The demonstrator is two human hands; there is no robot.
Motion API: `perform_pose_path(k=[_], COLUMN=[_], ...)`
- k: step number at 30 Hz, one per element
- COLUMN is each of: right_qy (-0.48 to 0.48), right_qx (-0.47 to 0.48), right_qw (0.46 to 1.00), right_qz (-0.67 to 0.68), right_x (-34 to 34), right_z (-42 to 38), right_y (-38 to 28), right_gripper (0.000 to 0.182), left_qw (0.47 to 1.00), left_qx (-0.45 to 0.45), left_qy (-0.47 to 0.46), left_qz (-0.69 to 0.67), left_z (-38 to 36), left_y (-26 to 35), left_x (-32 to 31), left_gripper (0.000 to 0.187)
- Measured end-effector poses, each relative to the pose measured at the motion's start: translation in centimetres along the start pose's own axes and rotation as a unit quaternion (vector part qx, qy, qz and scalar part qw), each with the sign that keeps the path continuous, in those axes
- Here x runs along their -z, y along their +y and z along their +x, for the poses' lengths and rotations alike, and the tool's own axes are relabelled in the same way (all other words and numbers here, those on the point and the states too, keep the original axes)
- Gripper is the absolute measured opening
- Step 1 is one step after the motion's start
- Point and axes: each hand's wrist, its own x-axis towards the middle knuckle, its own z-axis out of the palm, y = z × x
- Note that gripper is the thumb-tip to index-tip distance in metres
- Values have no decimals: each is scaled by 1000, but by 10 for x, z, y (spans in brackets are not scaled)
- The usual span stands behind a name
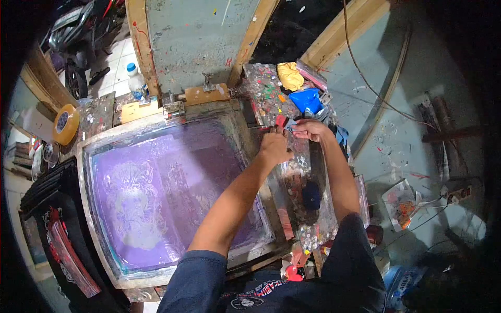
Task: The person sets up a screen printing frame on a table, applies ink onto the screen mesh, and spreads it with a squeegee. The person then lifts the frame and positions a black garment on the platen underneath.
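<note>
Paint-splattered tabletop [271, 94], purple printing screen [156, 193] at left. Both hands together past screen's right edge: left hand [274, 146] and right hand [309, 129] pinching small red piece [281, 121], blue cup [307, 100] just beyond.

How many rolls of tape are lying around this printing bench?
1. A yellow tape roll sits at the far left, beside the purple screen frame. Others may be hidden in the paint-spattered clutter near the left hand and right hand.
</note>
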Motion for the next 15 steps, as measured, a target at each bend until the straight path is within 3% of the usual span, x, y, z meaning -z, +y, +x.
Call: perform_pose_path(k=[10, 15], right_qy=[-21, 17], right_qx=[-30, -36], right_qw=[998, 998], right_qz=[-41, -47], right_x=[6, 2], right_z=[21, 26], right_y=[3, 4], right_gripper=[17, 13], left_qw=[1000, 1000], left_qx=[-5, -15], left_qy=[-16, 13], left_qz=[-6, 12], left_z=[-2, -1], left_y=[0, -1], left_x=[9, 1], left_gripper=[88, 90])
